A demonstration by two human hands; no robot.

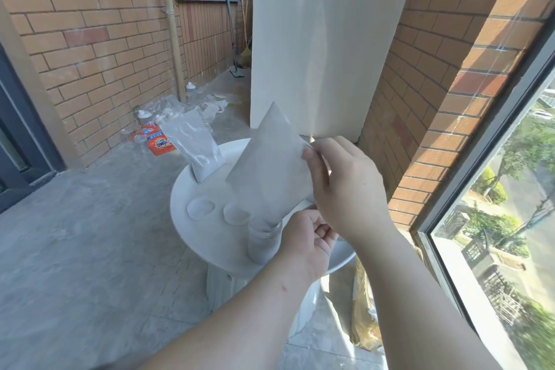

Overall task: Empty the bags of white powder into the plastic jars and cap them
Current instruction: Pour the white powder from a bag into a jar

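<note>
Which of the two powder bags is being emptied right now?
The nearer bag, tipped into the jar, gripped by the left hand and right hand; the far bag stands untouched on the table.

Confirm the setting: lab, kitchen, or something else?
Probably an enclosed home balcony, not a lab: bare brick walls, a grey concrete floor, a large window looking down on trees and a street, and a mop leaning in the far corner.

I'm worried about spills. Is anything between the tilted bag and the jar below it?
Nothing visible does. The lower corner of the bag sits in the mouth of the open jar, with the left hand gripping there; both lids lie on the table beside the jar.
</note>
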